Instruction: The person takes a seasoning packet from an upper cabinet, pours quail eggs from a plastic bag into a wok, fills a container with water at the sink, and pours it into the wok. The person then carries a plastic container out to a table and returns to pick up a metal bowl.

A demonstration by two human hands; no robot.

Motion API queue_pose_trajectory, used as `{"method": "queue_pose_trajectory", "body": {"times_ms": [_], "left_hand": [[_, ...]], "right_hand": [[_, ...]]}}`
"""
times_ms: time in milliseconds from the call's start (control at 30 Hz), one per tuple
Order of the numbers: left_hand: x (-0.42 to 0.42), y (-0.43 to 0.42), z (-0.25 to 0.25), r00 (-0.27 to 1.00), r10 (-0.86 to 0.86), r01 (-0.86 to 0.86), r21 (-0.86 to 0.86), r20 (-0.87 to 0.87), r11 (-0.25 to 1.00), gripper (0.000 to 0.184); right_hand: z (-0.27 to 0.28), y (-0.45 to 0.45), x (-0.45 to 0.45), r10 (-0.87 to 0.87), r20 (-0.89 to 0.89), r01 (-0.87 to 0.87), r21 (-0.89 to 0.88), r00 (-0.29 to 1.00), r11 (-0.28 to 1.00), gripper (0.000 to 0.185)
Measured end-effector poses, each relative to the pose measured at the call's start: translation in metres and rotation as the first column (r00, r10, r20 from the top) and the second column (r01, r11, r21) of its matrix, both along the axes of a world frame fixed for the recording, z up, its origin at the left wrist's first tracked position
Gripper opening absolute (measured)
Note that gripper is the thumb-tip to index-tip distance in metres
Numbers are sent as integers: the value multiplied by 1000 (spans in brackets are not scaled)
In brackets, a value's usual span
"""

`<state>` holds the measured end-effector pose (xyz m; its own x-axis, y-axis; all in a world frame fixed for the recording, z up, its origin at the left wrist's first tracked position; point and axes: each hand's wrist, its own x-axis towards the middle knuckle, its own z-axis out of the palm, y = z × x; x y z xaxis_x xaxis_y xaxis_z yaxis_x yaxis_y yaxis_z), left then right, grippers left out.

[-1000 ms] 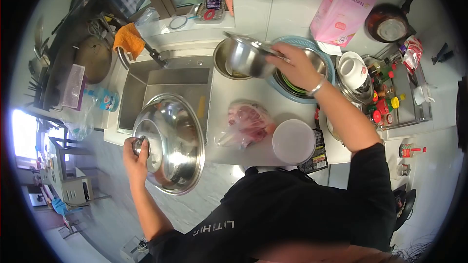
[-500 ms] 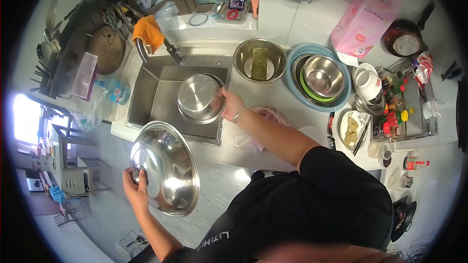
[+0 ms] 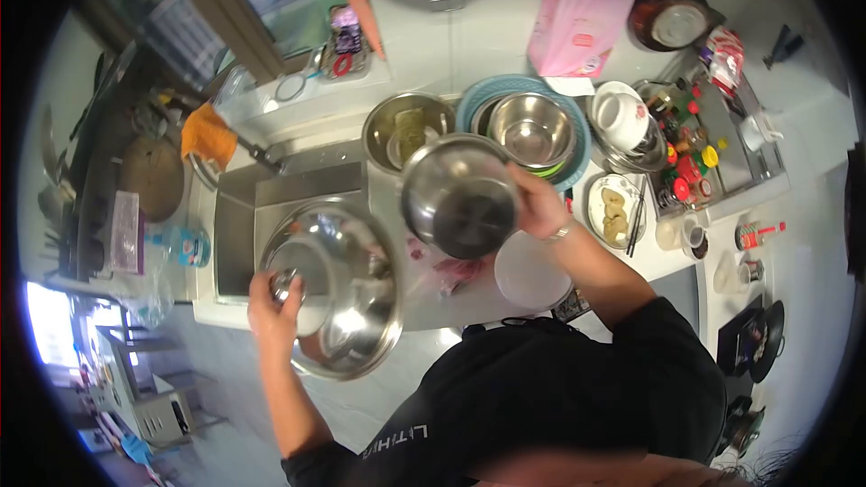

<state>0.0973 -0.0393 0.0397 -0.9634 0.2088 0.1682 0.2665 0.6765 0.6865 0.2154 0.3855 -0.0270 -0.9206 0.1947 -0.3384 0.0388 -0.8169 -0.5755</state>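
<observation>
My left hand [image 3: 278, 305] is closed on the knob of a large domed steel lid [image 3: 361, 307], held tilted over the front edge of the sink [image 3: 307, 188]. In my right hand [image 3: 539, 207] is the rim of a steel bowl [image 3: 460, 197], its inside facing me. Partly hidden beneath that bowl, a bag of raw meat [image 3: 458, 276] lies on the counter beside a round white lid [image 3: 532, 271]. Behind it stands a steel basin [image 3: 379, 131] with a green-brown item [image 3: 410, 131] inside.
A blue basket [image 3: 471, 95] holds stacked bowls, the top one steel [image 3: 532, 131]. To the right are a plate of food [image 3: 615, 212] with chopsticks, white cups [image 3: 621, 117] and a rack of bottles [image 3: 690, 167]. An orange cloth [image 3: 207, 137] hangs on the faucet.
The steel bowl went from beside the stacked bowls to over the sink, then back right above the meat, now with its inside showing. The domed lid has shifted slightly right. The view has turned.
</observation>
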Motion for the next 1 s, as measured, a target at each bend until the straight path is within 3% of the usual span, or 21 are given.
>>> {"method": "queue_pose_trajectory", "body": {"times_ms": [67,100,233,367,633,1000], "left_hand": [[-16,61,8,987,-152,151,-14,-54,988,39],[-24,92,9,978,-205,204,-16,-35,979,41],[-36,231,25,829,-544,523,-162,-128,837,41],[-38,354,13,698,-713,689,-213,-62,693,42],[-40,474,-41,665,-746,710,-274,-42,648,43],[-38,503,-66,699,-704,663,-254,-124,704,48]], "right_hand": [[12,31,59,-80,-136,83,17,987,996,37],[20,42,89,-178,-67,182,50,982,982,37],[39,69,198,-379,-110,388,79,919,918,37],[46,62,277,-560,-167,581,139,812,802,37],[38,40,359,-715,-95,720,154,693,677,35],[37,54,358,-704,-62,701,190,708,688,32]]}}
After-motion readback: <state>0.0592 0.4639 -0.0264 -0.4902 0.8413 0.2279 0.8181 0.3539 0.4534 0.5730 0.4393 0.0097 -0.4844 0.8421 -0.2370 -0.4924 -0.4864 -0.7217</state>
